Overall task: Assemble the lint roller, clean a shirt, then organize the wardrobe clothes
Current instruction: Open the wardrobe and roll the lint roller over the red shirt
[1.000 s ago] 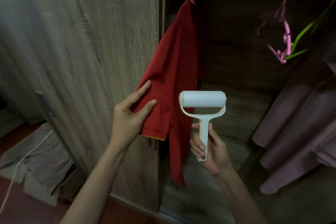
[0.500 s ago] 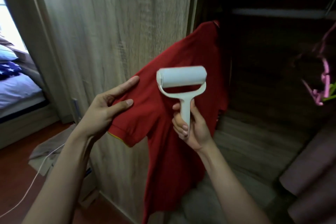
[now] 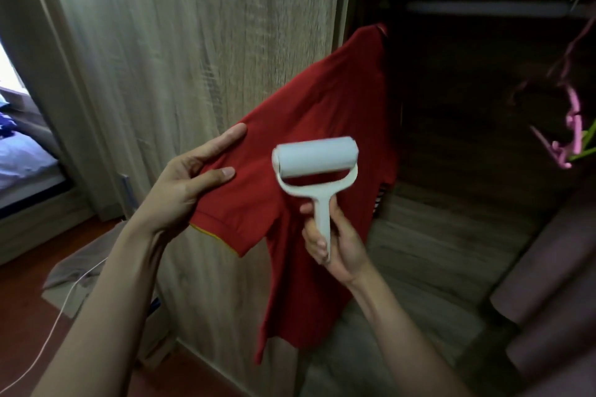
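- Lint roller [image 3: 317, 177], white plastic with a pale paper drum on a forked yoke and a straight handle: centre of the frame, drum uppermost and level, now set in front of the shirt's chest panel. A second ago I had it lower and to the right, off the cloth, against the dark wardrobe interior.
- Right hand [image 3: 335, 242], lower centre: fingers wrapped round the roller's handle from below, thumb on the near side. Whether the drum is pressing on the fabric or sits just clear of it I cannot tell; motion blur softens its edges.
- Red short-sleeved shirt [image 3: 322, 106] of soft knit: hangs from its collar at upper centre-right, at the edge of the pale wood-grain wardrobe door [image 3: 193, 58], body trailing toward the lower centre.
- Left hand [image 3: 190, 184], centre-left: pinches the sleeve near its yellow-edged hem, thumb over the cloth, the other fingers behind it. I have drawn the sleeve out to the left, so shoulder and chest are spread much wider than a second ago.
- Reading for the task: the roller looks assembled, and with the cloth tensioned and the tool over it, I judge the cleaning stroke to be starting; sorting the wardrobe is not yet begun.
- Surroundings: pink plastic hanger [image 3: 571, 126] at the right edge; bed [image 3: 19, 158] at the far left.
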The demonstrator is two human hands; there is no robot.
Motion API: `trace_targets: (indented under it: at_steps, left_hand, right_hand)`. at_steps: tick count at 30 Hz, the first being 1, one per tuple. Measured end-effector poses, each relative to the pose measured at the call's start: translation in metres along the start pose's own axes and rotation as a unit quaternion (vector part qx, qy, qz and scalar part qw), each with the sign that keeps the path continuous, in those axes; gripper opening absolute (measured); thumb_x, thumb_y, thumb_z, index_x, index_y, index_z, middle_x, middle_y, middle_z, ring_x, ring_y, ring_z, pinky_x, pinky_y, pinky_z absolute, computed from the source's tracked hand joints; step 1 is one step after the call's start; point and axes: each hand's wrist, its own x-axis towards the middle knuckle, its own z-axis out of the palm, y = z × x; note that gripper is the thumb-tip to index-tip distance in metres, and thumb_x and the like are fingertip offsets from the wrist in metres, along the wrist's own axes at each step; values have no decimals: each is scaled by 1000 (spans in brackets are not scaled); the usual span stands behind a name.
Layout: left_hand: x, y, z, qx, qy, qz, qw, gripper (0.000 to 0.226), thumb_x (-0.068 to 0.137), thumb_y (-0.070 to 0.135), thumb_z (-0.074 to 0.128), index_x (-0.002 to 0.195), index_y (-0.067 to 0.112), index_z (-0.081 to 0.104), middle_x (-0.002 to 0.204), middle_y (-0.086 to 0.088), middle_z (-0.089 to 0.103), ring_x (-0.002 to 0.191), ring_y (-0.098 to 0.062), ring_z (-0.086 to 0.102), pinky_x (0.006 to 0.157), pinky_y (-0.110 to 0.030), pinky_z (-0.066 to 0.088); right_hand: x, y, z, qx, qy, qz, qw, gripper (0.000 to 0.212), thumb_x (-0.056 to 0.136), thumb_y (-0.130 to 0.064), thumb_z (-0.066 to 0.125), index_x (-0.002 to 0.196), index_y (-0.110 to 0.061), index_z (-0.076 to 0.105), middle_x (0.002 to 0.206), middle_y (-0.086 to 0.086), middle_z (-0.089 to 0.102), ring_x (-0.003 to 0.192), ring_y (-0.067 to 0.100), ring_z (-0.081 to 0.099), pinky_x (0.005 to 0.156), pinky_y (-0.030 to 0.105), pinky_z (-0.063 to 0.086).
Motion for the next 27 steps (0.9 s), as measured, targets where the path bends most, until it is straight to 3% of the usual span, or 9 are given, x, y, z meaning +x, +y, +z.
trace_targets:
  at_steps: [4,10,15,21,27]
  left_hand:
    - [1,-2,-5,11,-14,-1,1000,56,84,-10,52,131,20,56,134,17,58,129,-3,50,100,-12,41]
    - [5,-4,-7,-37,-35,-16,999,57,78,-6,53,126,23,61,134,13,60,124,-5,55,90,-13,47]
    - [7,-6,-7,-39,-40,-20,998,61,79,-9,49,133,18,52,129,15,62,119,-3,57,89,-13,47]
    - [10,-7,-9,-63,-43,-31,997,63,77,-6,49,134,20,52,130,8,63,114,-6,61,86,-15,50]
    - [13,-10,-10,-71,-41,-33,996,61,82,-12,45,135,19,52,128,8,64,116,-7,61,88,-15,50]
  right_hand:
    - [-29,43,-11,-2,54,33,998,61,67,-65,73,93,-10,70,45,0,37,33,7,34,31,18,25]
    - [7,-10,15,-16,3,-37,999,54,73,-64,66,92,-14,72,44,-4,39,32,4,34,31,16,29]
    - [-25,39,1,-21,60,8,998,61,67,-67,72,93,-12,71,45,-1,37,31,6,32,30,15,26]
    - [14,-21,24,-56,16,-67,996,55,74,-66,62,94,-16,72,44,-3,38,32,5,33,30,16,27]
    - [-15,38,5,44,45,-8,998,54,69,-61,74,89,-11,70,44,-2,37,32,6,34,30,17,26]
